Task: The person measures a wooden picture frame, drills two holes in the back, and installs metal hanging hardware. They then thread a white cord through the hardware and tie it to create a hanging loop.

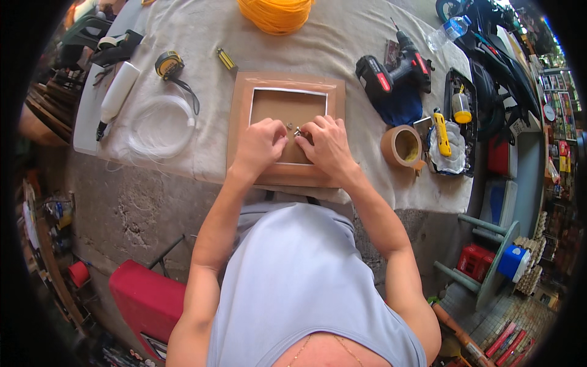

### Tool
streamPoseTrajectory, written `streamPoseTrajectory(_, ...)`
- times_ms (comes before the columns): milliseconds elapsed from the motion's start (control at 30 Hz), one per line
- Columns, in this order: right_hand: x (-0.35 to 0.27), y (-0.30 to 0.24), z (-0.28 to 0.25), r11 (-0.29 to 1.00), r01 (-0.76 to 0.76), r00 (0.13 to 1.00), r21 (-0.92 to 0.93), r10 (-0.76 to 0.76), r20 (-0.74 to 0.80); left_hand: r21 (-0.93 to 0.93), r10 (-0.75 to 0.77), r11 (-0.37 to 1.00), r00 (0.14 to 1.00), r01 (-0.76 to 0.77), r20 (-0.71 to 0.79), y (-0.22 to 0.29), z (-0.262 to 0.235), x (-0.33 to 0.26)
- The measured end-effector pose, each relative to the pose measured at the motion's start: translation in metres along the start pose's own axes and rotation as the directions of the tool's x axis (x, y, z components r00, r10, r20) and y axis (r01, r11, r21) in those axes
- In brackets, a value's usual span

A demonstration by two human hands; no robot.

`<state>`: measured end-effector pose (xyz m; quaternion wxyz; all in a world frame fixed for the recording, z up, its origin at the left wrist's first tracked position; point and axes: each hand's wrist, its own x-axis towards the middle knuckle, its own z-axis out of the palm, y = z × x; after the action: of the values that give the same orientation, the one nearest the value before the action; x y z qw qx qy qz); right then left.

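Observation:
A brown rectangular frame [244, 116] with a white-lined inner opening lies in front of me on the cloth-covered table. My left hand [264, 142] is over the frame's left part, with thumb and fingers pinched together; what they hold, if anything, is too small to make out. Opposite it, my right hand [324, 140] pinches a small shiny metal piece [298, 131] between thumb and fingertips. Between the two hands, a tiny metal part [290, 125] shows against the brown panel [281, 107] inside the opening.
Left on the cloth [208, 147] are a tape measure [169, 65], a coil of clear line [160, 126] and a white bottle [119, 92]. Orange yarn [275, 13] lies at the back. Right are a cordless drill [403, 67], a tape roll [400, 147] and a yellow cutter [441, 133].

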<state>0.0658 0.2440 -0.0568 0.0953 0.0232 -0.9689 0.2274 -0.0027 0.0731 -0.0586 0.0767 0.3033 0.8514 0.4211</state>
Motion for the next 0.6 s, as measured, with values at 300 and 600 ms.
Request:
streamPoseTrajectory(300,0.003,-0.006,0.003,0.997,-0.026,0.996,0.068,0.032,-0.087,0.047,0.035,0.998,0.997,-0.032,-0.067,0.011,0.012,-0.001)
streamPoseTrajectory(600,-0.005,-0.007,-0.027,0.762,-0.174,0.985,0.623,0.133,0.112,-0.445,0.131,0.889,0.991,-0.11,0.017,0.008,0.0,-0.001)
